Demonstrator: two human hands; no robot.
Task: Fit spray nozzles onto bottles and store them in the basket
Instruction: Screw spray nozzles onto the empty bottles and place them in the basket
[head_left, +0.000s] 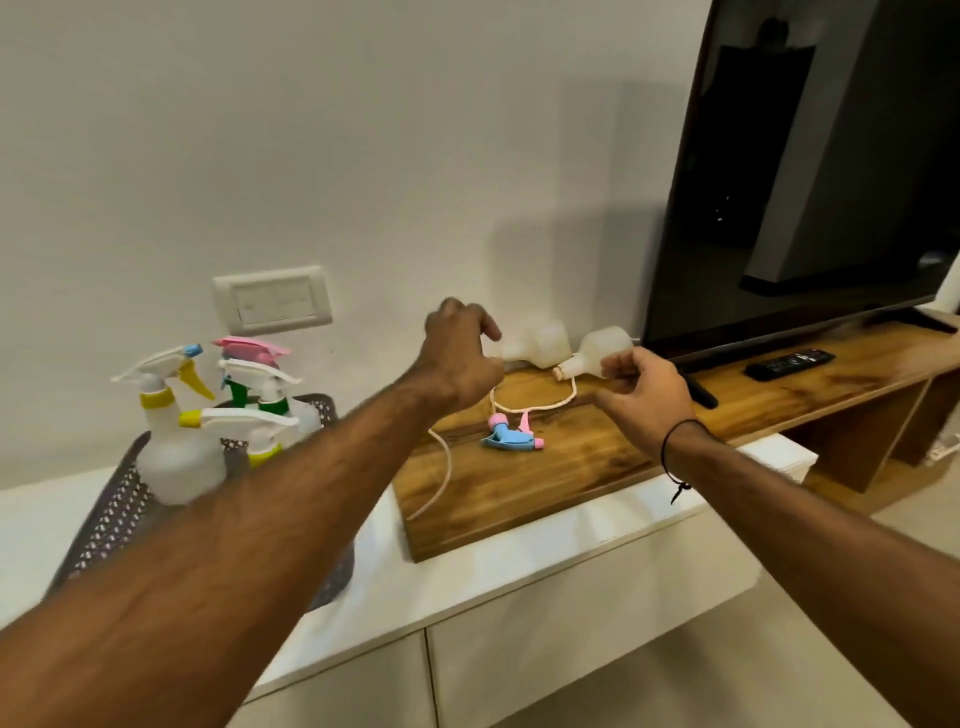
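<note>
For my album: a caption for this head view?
Both hands reach toward two uncapped bottles lying beside a loose blue-pink nozzle.

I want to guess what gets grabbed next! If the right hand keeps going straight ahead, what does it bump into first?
Most likely the bottle lying on its side on the wooden shelf, just beyond the right hand. How far apart they are is hard to judge.

the nozzle near the wooden counter's middle was blue with pink tips. in the grey dotted basket at its left end, my white bottles wore yellow, green and pink-blue nozzles. my right wrist carried a black band.
</note>
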